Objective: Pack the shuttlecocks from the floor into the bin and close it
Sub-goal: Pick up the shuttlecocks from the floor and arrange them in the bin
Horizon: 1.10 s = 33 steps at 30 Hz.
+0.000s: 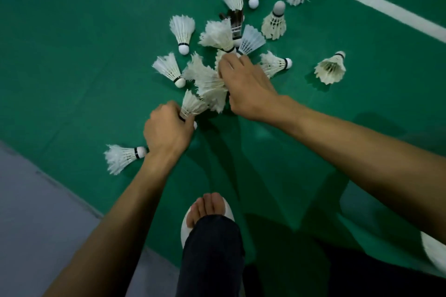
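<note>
- Shuttlecocks [182, 31]: white feather cones with rounded cork tips, scattered on the green court floor [72, 43]; one dark-feathered piece [236, 22] lies mid-pile.
- My left hand [166, 129] is clenched around one shuttlecock's base [191, 106].
- My right hand [243, 87] presses curled fingers into the cluster; grasp unclear, fingertips hidden.
- White line [376, 2] borders far right; grey flooring [36, 200] borders near left.

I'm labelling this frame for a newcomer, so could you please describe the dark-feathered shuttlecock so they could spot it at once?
Start at the white court line crossing the upper right of the green floor, then move down-left into the dense heap of shuttlecocks just beyond the right hand. The dark shuttlecock lies half buried there, the only one with blackish-brown feathers among white ones.
</note>
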Tool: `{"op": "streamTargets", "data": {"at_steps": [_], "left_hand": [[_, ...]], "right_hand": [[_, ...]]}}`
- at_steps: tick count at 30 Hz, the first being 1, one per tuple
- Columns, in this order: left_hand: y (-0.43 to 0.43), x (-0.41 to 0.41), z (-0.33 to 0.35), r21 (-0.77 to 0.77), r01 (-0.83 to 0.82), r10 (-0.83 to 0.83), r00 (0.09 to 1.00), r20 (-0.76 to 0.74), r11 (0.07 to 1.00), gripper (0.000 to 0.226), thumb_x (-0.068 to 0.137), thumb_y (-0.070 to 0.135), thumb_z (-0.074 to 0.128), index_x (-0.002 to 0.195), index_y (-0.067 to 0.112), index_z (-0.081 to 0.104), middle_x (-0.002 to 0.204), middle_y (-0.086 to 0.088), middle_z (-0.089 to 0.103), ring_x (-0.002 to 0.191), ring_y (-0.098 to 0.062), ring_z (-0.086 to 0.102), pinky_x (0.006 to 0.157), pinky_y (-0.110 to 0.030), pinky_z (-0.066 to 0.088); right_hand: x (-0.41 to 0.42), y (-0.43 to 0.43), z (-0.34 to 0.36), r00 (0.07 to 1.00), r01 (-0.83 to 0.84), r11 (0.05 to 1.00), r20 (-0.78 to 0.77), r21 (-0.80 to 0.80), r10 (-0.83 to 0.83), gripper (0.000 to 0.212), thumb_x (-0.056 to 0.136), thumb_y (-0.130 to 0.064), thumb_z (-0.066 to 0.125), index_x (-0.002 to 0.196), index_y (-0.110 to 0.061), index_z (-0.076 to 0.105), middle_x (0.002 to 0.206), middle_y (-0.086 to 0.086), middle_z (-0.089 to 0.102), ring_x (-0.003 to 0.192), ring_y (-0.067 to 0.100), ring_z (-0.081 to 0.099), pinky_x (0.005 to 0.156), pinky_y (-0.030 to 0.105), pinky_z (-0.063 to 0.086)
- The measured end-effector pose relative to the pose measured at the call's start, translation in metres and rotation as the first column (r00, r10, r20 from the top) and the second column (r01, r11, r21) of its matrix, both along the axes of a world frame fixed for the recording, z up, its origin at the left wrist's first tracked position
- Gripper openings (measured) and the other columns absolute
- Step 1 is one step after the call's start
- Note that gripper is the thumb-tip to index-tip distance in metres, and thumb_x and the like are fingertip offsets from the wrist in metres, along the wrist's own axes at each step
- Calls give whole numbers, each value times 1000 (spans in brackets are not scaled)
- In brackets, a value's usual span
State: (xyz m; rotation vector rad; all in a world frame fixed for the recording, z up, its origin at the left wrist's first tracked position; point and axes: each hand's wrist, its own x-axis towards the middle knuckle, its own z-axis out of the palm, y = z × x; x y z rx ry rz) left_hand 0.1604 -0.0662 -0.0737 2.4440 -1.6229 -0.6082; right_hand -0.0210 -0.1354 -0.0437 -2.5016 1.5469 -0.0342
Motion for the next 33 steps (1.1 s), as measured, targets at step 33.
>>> {"op": "streamTargets", "data": {"at_steps": [33], "left_hand": [[37,-244,150,-84,135,-86,3,-996,987,19,104,24,56,87,20,61,74,8,67,78,-13,62,66,-28,51]], "right_hand": [[-208,158,176,711,577,795,362,189,-602,6,77,-20,80,78,-22,75,91,2,75,66,5,70,60,9,50]]}}
